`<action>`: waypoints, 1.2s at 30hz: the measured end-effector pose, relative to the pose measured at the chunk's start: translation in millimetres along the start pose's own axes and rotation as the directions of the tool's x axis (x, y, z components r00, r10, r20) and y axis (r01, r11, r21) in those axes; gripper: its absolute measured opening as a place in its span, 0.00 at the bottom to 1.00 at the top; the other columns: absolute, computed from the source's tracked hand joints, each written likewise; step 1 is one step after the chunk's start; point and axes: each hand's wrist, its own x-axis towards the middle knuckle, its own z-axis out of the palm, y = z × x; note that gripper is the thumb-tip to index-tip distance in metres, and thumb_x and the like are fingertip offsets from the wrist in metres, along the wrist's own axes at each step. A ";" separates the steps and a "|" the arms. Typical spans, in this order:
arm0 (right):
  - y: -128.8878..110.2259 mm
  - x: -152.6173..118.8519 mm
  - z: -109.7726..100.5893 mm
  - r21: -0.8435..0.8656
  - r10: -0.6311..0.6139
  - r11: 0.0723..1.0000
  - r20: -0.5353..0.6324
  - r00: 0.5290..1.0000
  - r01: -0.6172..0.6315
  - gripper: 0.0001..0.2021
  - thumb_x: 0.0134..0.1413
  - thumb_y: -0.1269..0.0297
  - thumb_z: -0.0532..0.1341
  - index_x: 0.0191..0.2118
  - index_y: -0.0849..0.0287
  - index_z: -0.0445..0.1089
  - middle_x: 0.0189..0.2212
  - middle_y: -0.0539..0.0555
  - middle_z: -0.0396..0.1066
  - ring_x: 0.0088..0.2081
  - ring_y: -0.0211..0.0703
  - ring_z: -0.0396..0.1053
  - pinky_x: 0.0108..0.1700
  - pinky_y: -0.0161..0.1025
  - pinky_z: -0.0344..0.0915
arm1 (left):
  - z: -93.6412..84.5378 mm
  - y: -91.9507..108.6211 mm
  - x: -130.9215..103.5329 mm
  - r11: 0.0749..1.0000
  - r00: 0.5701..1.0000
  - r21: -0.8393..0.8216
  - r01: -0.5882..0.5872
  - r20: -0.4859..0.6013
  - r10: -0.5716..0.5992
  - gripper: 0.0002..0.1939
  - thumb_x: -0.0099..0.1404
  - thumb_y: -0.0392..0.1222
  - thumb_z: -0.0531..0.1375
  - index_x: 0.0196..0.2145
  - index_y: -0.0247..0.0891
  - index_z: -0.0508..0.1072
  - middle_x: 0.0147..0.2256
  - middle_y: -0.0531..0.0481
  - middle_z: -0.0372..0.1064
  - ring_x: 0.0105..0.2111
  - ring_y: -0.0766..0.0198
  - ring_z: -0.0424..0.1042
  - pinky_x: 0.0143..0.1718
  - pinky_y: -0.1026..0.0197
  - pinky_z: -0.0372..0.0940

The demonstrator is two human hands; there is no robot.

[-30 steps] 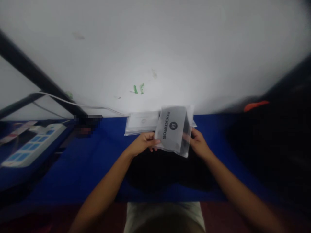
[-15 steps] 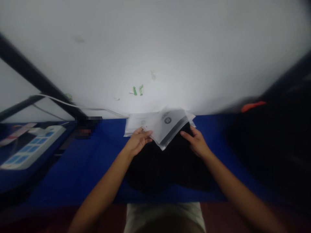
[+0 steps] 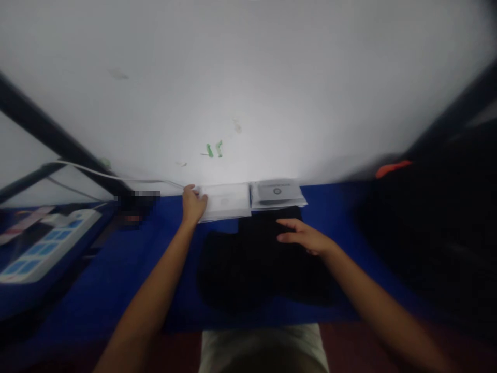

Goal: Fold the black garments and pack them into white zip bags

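Note:
My left hand (image 3: 194, 204) is at the left edge of a stack of white plastic bags (image 3: 227, 201), touching it with thumb and fingers apart. Beside that stack, to the right, lies a second stack of clear-and-grey plastic bags (image 3: 277, 192) with a dark round mark on top. Folded black cloth (image 3: 260, 259) lies in front of both stacks. Over its upper right part, my right hand (image 3: 305, 237) is open with nothing in it, thumb and index finger stretched to the left. Whether its fingertips touch the cloth is hard to see.
A white power strip (image 3: 50, 246) with blue sockets lies at the left on the blue table cover (image 3: 128, 280). A white cable (image 3: 116, 177) runs along the wall (image 3: 291, 93). A large dark mass (image 3: 435, 248) with an orange piece (image 3: 394, 168) stands at the right.
The grey-marked plastic bag that was tilted between both hands now lies flat on the right stack. My left hand has moved left to the white stack; my right hand has let go.

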 end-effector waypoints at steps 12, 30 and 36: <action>3.8 3.2 -9.4 -0.039 -0.016 0.999 -0.046 0.999 0.015 0.23 0.40 0.63 0.73 0.47 0.54 0.75 0.40 0.53 0.77 0.35 0.44 0.75 0.31 0.35 0.74 | 16.8 -9.3 -41.3 0.693 0.556 0.218 -0.687 0.772 0.308 0.29 0.63 0.59 0.58 0.58 0.45 0.66 0.66 0.42 0.52 0.65 0.46 0.51 0.64 0.43 0.45; -8.4 2.1 -19.5 0.140 0.044 0.988 0.143 0.989 -0.064 0.16 0.40 0.66 0.71 0.40 0.56 0.75 0.30 0.47 0.76 0.27 0.35 0.74 0.29 0.29 0.70 | 20.8 98.7 -130.0 0.956 0.292 -0.270 -0.112 0.911 0.292 0.17 0.63 0.49 0.62 0.49 0.45 0.73 0.41 0.48 0.75 0.41 0.56 0.74 0.45 0.57 0.66; -9.4 8.6 -40.9 -0.100 0.092 0.991 0.067 0.993 -0.085 0.16 0.46 0.57 0.70 0.41 0.57 0.74 0.24 0.46 0.72 0.20 0.34 0.67 0.18 0.27 0.60 | 35.0 89.0 -141.0 0.923 0.438 -0.149 -0.354 0.846 0.305 0.16 0.58 0.50 0.65 0.43 0.43 0.76 0.36 0.47 0.74 0.35 0.55 0.72 0.39 0.57 0.65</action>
